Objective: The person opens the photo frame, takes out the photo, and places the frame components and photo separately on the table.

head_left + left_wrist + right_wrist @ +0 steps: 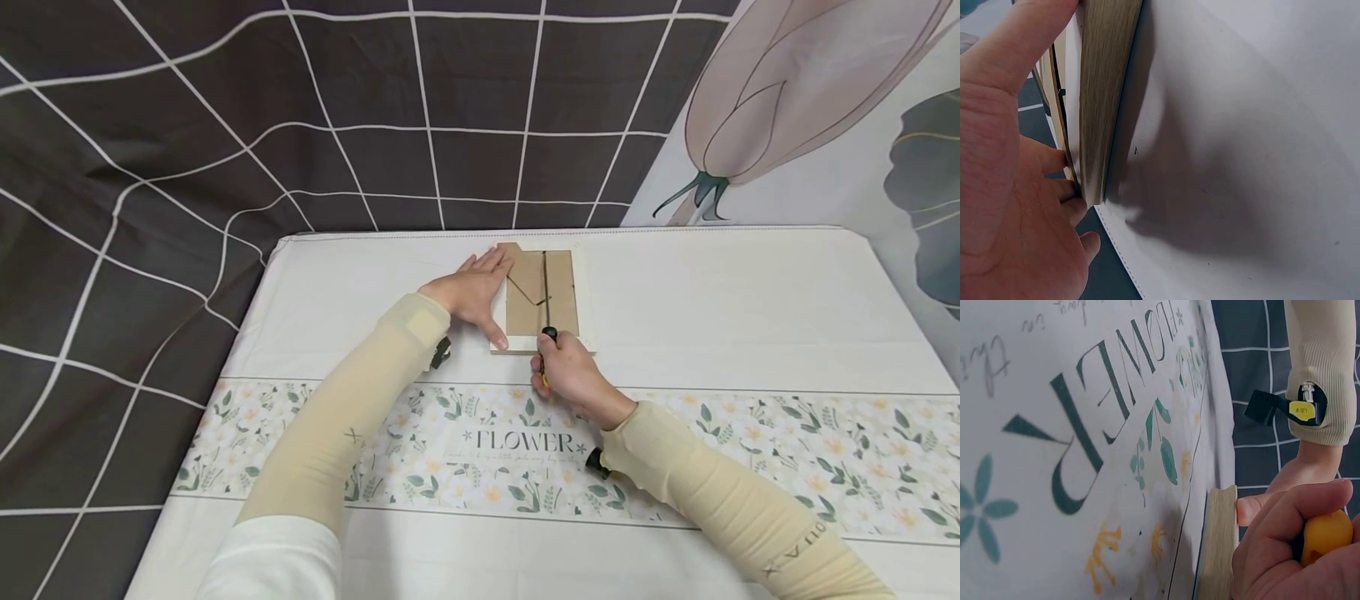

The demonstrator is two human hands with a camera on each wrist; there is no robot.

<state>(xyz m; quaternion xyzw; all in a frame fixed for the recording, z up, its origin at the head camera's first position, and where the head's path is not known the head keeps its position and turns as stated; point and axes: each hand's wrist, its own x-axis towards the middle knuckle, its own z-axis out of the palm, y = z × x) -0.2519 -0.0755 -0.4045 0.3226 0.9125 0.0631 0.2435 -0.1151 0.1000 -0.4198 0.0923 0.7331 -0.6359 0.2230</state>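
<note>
A picture frame [516, 343] lies back side up on the white tablecloth, its brown backing board [561, 287] facing me. My left hand [474, 293] rests along the frame's left side with fingers spread; in the left wrist view its thumb reaches the frame's wooden edge [1109, 87]. My right hand [576, 371] grips a screwdriver [546, 287] at the frame's near side. The long thin shaft points away from me over the board, its tip near the far edge. In the right wrist view, fingers curl round the yellow handle end [1329, 536]. Whether the tip touches the board cannot be told.
The white tablecloth [720, 308] has a floral band [772, 450] with the word FLOWER across its near part. Behind the table's far edge hangs a dark cloth [360, 108] with white grid lines. A cloth with a large flower [742, 108] hangs at the right.
</note>
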